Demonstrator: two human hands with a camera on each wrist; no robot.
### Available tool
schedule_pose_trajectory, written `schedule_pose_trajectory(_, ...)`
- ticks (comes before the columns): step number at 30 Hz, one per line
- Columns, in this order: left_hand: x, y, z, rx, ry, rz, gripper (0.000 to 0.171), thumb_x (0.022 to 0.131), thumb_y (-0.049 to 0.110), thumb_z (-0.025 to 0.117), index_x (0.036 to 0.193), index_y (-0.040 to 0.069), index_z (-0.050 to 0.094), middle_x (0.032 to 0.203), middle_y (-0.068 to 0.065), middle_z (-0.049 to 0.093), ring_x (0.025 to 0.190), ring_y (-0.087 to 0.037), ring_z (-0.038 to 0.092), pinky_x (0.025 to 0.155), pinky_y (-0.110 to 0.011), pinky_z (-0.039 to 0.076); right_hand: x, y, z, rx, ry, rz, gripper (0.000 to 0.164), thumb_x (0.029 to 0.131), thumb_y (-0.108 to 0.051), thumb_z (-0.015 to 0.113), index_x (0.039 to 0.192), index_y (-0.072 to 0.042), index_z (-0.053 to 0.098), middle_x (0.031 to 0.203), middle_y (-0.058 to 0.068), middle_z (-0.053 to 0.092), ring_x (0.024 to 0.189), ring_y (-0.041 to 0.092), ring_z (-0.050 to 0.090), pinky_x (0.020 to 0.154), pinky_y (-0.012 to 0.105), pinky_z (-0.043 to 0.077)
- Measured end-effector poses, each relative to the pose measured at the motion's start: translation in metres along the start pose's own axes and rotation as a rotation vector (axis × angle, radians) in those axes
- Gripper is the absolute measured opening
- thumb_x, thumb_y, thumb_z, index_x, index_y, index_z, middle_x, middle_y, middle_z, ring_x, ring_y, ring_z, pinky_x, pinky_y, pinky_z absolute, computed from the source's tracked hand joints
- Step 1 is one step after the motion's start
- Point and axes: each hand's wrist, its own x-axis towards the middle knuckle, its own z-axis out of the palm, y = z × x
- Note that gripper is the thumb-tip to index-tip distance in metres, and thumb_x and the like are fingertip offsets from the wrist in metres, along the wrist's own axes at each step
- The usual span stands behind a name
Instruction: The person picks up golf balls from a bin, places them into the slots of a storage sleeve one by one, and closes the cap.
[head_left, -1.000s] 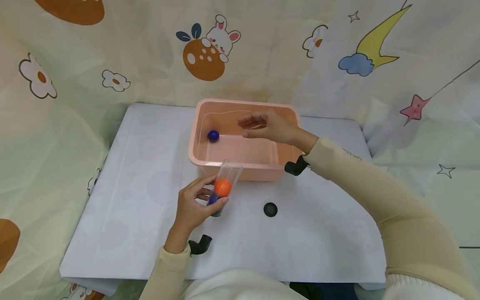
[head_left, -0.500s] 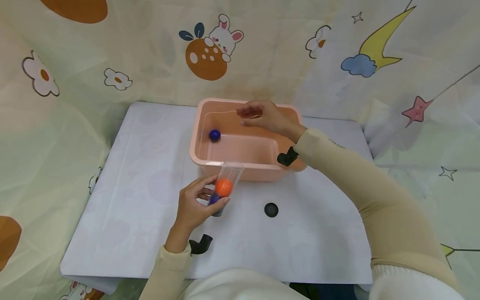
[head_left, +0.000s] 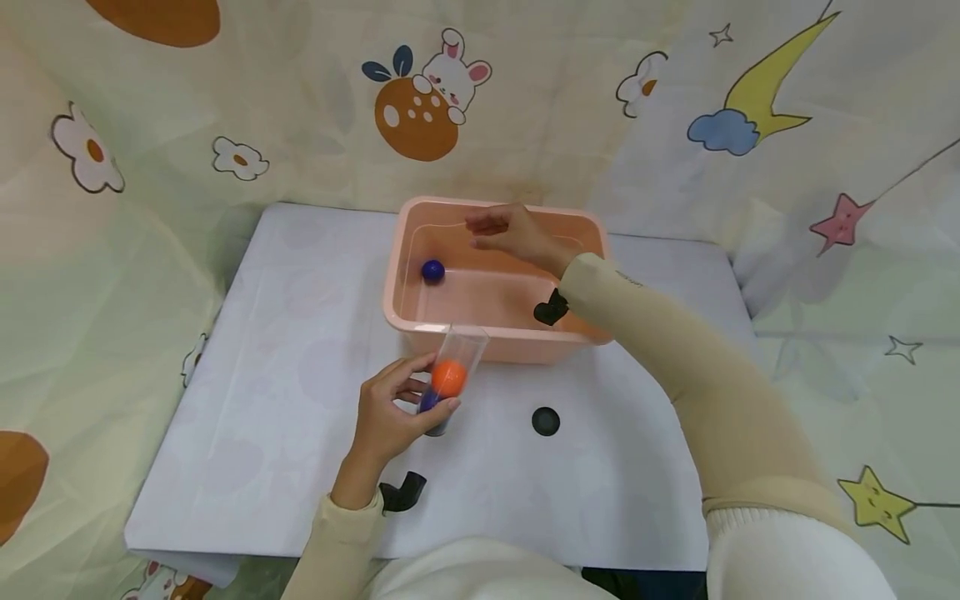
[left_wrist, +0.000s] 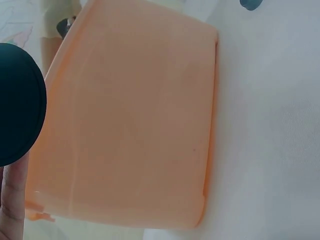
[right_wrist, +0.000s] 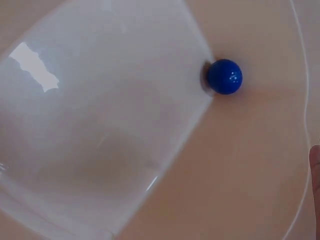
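Note:
My left hand (head_left: 386, 414) grips a clear tube (head_left: 467, 343), which tilts in front of the basin. Inside the tube an orange ball (head_left: 448, 378) rests above a blue ball (head_left: 430, 399). The tube's dark round base (left_wrist: 20, 105) fills the left side of the left wrist view. Over the pink basin (head_left: 498, 336) hovers my right hand (head_left: 517, 233), its fingers reaching left and nothing seen in them. A loose blue ball (head_left: 432, 271) lies in the basin's left end, apart from the hand; the right wrist view shows this blue ball (right_wrist: 224, 76) beside the basin floor's edge.
A black round cap (head_left: 546, 421) lies on the white-covered table (head_left: 285, 375), to the right of the tube. Behind the table hangs a patterned cloth (head_left: 300, 100). Each wrist carries a black mount, such as the right one (head_left: 551, 308).
My right hand has shifted slightly left over the basin, and its forearm has swung left. The left hand and the tube have stayed almost in place.

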Motion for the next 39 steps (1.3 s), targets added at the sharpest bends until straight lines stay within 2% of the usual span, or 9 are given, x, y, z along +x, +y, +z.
schedule_pose_trajectory(5, -0.001, -0.001, 0.000, -0.015, -0.002, -0.008, 0.057, 0.073, 0.008, 0.094, 0.127, -0.002, 0.076, 0.107, -0.016, 0.078, 0.074, -0.025, 0.077, 0.070, -0.032, 0.066, 0.014, 0.010, 0.006, -0.058, 0.009, 0.035, 0.046, 0.100, 0.005, 0.073, 0.143, 0.012, 0.061, 0.145, 0.030, 0.063, 0.134, 0.041, 0.063, 0.111, 0.037, 0.054)
schedule_pose_trajectory(10, -0.002, -0.003, 0.001, -0.022, -0.003, -0.010, 0.057, 0.073, 0.007, 0.094, 0.127, -0.002, 0.076, 0.107, -0.016, 0.078, 0.075, -0.025, 0.077, 0.069, -0.033, 0.066, 0.005, 0.008, 0.010, -0.042, -0.091, 0.092, 0.053, 0.109, -0.013, 0.066, 0.159, -0.003, 0.050, 0.161, 0.012, 0.054, 0.146, 0.027, 0.053, 0.119, 0.039, 0.047)
schedule_pose_trajectory(12, -0.002, -0.004, 0.001, -0.024, -0.002, -0.009, 0.057, 0.073, 0.007, 0.094, 0.127, -0.002, 0.076, 0.107, -0.015, 0.078, 0.075, -0.025, 0.077, 0.069, -0.033, 0.066, 0.006, 0.007, 0.014, -0.056, -0.108, 0.099, 0.053, 0.110, -0.017, 0.064, 0.160, -0.006, 0.048, 0.161, 0.009, 0.052, 0.147, 0.026, 0.051, 0.119, 0.040, 0.047)
schedule_pose_trajectory(18, -0.002, -0.004, 0.002, -0.030, -0.004, 0.007, 0.058, 0.073, 0.007, 0.094, 0.127, -0.002, 0.076, 0.108, -0.016, 0.078, 0.074, -0.025, 0.077, 0.069, -0.034, 0.066, 0.037, 0.016, 0.031, -0.183, -0.015, 0.030, 0.044, 0.099, 0.002, 0.076, 0.140, 0.013, 0.064, 0.142, 0.028, 0.066, 0.130, 0.040, 0.067, 0.111, 0.037, 0.054)
schedule_pose_trajectory(22, 0.000, -0.004, 0.002, -0.033, -0.002, 0.013, 0.058, 0.073, 0.006, 0.094, 0.127, -0.002, 0.076, 0.107, -0.016, 0.078, 0.074, -0.025, 0.077, 0.068, -0.035, 0.066, 0.049, 0.022, 0.036, -0.253, 0.008, 0.039, 0.044, 0.096, 0.002, 0.079, 0.137, 0.012, 0.067, 0.138, 0.027, 0.069, 0.126, 0.039, 0.069, 0.110, 0.038, 0.055)
schedule_pose_trajectory(28, -0.001, -0.004, 0.001, -0.030, -0.011, 0.001, 0.058, 0.073, 0.007, 0.094, 0.127, -0.003, 0.076, 0.107, -0.015, 0.078, 0.074, -0.023, 0.076, 0.068, -0.034, 0.066, 0.056, 0.028, 0.041, -0.326, -0.007, 0.057, 0.043, 0.095, -0.001, 0.081, 0.135, 0.010, 0.069, 0.135, 0.027, 0.071, 0.126, 0.038, 0.069, 0.111, 0.039, 0.055)
schedule_pose_trajectory(32, -0.001, -0.005, 0.000, -0.027, -0.012, -0.010, 0.058, 0.073, 0.007, 0.094, 0.127, -0.002, 0.076, 0.107, -0.015, 0.078, 0.073, -0.023, 0.076, 0.068, -0.034, 0.066, 0.060, 0.030, 0.048, -0.383, -0.019, 0.032, 0.040, 0.094, -0.001, 0.081, 0.132, 0.010, 0.071, 0.129, 0.026, 0.074, 0.121, 0.036, 0.070, 0.110, 0.039, 0.055)
schedule_pose_trajectory(35, -0.001, -0.005, -0.002, -0.021, -0.013, -0.012, 0.058, 0.073, 0.007, 0.095, 0.127, -0.003, 0.076, 0.107, -0.016, 0.078, 0.074, -0.024, 0.076, 0.069, -0.034, 0.066, 0.064, 0.032, 0.054, -0.402, -0.033, 0.007, 0.031, 0.093, -0.001, 0.081, 0.122, 0.008, 0.075, 0.109, 0.022, 0.076, 0.101, 0.033, 0.069, 0.094, 0.032, 0.058)
schedule_pose_trajectory(39, -0.002, -0.006, -0.003, -0.014, -0.013, -0.017, 0.058, 0.074, 0.007, 0.095, 0.127, -0.003, 0.076, 0.108, -0.016, 0.078, 0.074, -0.024, 0.076, 0.069, -0.034, 0.066, 0.068, 0.035, 0.061, -0.408, -0.059, 0.010, 0.017, 0.093, -0.002, 0.082, 0.105, 0.007, 0.075, 0.082, 0.011, 0.063, 0.078, 0.026, 0.058, 0.068, 0.027, 0.045)
